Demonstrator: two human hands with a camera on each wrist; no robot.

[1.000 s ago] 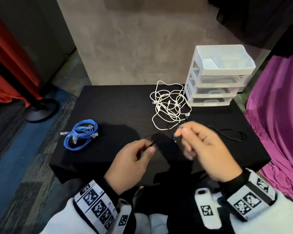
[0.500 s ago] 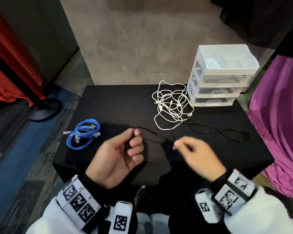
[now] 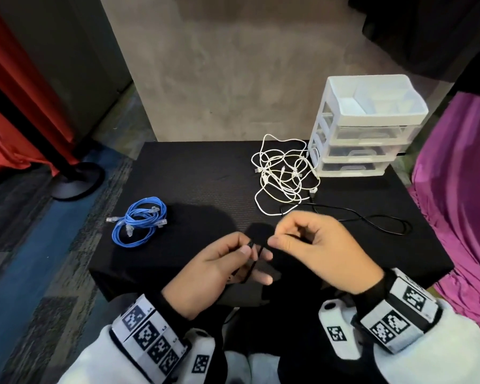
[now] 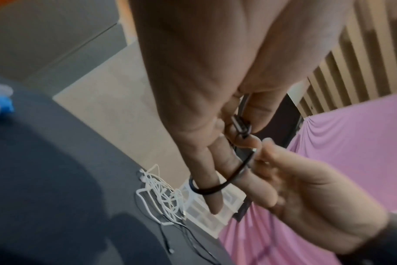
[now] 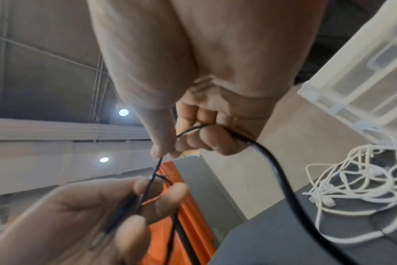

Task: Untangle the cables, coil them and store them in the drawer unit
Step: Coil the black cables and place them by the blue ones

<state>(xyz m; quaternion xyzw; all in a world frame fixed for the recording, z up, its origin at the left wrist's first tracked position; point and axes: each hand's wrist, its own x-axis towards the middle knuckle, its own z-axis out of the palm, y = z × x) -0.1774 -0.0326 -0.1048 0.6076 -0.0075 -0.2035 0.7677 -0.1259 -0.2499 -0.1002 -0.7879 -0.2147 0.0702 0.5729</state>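
Black cable (image 3: 352, 216), thin, glossy: looping round left hand (image 3: 219, 268) fingers, plug pinched; right hand (image 3: 316, 250) pinching strand; white tangle (image 3: 284, 176) lying at 12 o'clock; far end running out of view.

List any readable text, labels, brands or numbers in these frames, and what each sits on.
No words, brands or labels can be read in any view.
Left wristband: square black-and-white coded markers, with tiny characters beside them too small to read.
Right wristband: the same kind of markers, no legible text.
Drawer unit, blue cable, white cables and black cable: no print visible.
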